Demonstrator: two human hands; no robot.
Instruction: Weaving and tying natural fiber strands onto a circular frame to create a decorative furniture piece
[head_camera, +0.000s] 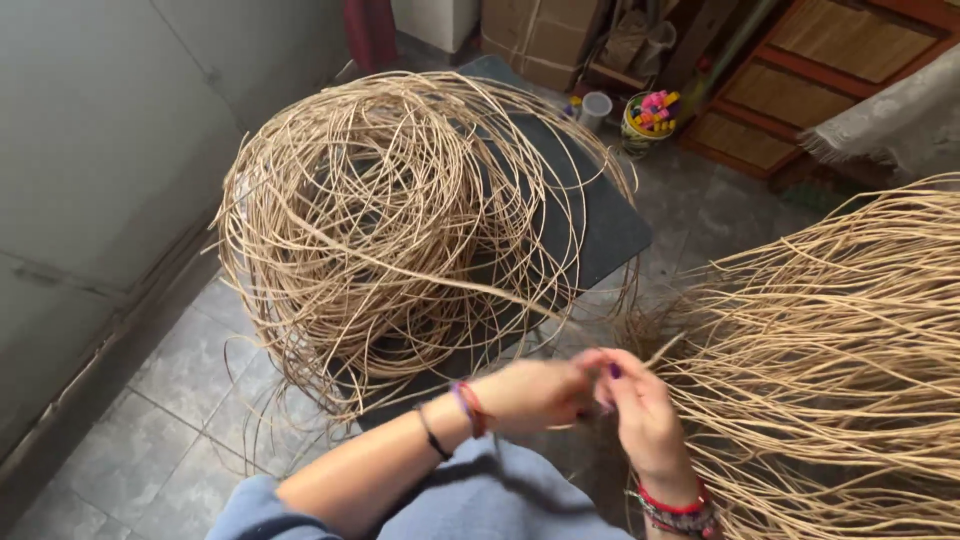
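Left hand (535, 392) and right hand (640, 410) meeting fingertip to fingertip just above the lap, pinched together on a thin cane strand (480, 287) trailing in from the loose rattan coil (400, 225) on the dark board (610, 225). Exact grip hidden where fingers overlap. Bundle of straight rattan strands (840, 340) cut off at right edge; grey tiled floor (190, 380) beneath.

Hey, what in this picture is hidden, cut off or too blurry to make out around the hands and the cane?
- Head view: whether the left hand and right hand pinch one cane strand; the fingers overlap.
- The dark board: what holds it up, hidden under the cane coil.
- The loose cane bundle: its ends, cut off by the right and bottom edges.
- The small bucket: its colourful pieces are too small to identify.
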